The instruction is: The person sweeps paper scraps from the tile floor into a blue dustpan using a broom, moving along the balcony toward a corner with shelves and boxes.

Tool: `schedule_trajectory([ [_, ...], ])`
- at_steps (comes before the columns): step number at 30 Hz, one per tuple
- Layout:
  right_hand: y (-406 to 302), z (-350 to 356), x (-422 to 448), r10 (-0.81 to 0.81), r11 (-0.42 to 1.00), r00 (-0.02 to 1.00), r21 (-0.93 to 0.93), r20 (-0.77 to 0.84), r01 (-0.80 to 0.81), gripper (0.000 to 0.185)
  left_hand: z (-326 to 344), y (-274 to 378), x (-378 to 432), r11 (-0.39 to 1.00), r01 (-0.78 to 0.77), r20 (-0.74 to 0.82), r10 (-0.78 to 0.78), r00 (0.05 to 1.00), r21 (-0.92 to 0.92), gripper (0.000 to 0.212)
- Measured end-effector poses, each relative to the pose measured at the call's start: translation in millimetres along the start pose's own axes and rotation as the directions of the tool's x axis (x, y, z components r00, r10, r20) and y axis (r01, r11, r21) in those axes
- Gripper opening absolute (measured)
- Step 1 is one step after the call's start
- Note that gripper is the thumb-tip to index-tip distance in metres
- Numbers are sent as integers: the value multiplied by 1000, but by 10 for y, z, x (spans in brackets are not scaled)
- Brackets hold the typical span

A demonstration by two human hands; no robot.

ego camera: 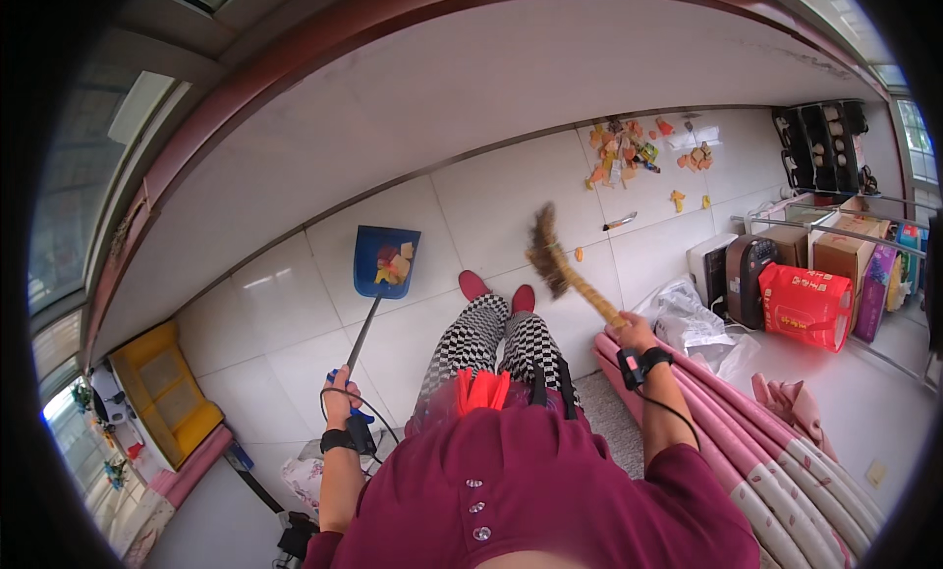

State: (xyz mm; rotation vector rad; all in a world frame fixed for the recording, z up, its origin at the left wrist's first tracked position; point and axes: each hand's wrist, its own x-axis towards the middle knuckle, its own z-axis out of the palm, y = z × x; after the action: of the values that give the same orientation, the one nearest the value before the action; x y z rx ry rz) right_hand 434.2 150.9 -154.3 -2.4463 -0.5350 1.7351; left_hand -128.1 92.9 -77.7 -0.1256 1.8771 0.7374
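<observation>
My left hand point(341, 397) grips the handle of a long-handled blue dustpan point(366, 263), whose pan lies on the tiled floor with peel-like scraps and pale pieces in it. In my right hand point(633, 332) is a short straw broom point(549, 256); its bristles are blurred, to the right of my red shoes. Close to the broom lies a small orange scrap point(578, 254), and beyond it a dark-and-silver slim object point(620, 221). A pile of orange scraps and wrappers point(622, 152) lies near the wall, with a smaller heap point(696, 157) and yellow scraps point(677, 200) to its right.
A black rack point(821, 149) stands at the far right. Nearer are a red bag point(805, 305), boxes, a brown appliance point(748, 280) and plastic bags point(685, 318). A pink curtain point(707, 414) hangs beside my right arm. At left is a yellow shelf unit point(166, 396). A low wall point(471, 75) runs ahead.
</observation>
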Motion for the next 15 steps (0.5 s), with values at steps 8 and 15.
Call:
schedule_trajectory([
  [8, 130, 76, 300, -343, 935, 888, -196, -306, 294, 49, -84, -182, -33, 1000, -9, 23, 9, 1000, 1, 25],
  [15, -80, 571, -560, -26, 985, 982, 173, 186, -7, 56, -411, -601, -298, 994, -36, -42, 32, 999, -106, 26],
])
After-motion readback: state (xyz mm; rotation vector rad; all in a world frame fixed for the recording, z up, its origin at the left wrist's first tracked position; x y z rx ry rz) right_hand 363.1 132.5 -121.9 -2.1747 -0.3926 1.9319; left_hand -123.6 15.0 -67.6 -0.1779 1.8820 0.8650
